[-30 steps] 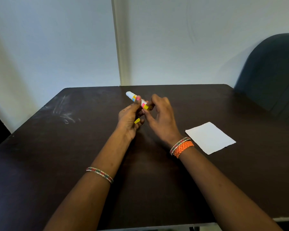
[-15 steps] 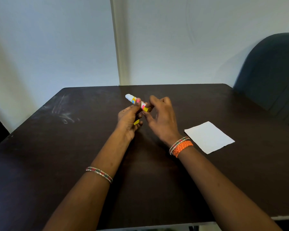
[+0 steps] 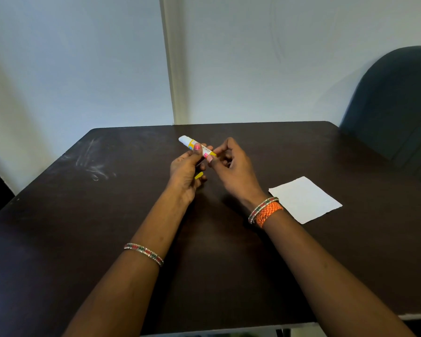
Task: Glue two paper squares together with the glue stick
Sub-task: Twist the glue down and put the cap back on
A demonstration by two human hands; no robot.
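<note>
Both hands meet above the middle of the table, working the same small tube. Left hand (image 3: 185, 170) grips the glue stick (image 3: 195, 145) around its midsection, thumb on top with a pink-painted nail, fingers curled beneath; a small yellow piece (image 3: 198, 175) shows under those fingers, and I cannot tell what it is. Right hand (image 3: 233, 166) pinches the stick's near, yellow end between thumb and forefinger, its other fingers loosely bent. The stick is a slim plastic cylinder with a white rounded tip angled up and away to the left and a yellow printed label. Both forearms reach forward from the near edge, wrists raised off the dark, matte, scuffed table (image 3: 107, 215). A white paper square (image 3: 305, 199) lies flat just beside the right wrist, its edges slightly ragged.
</note>
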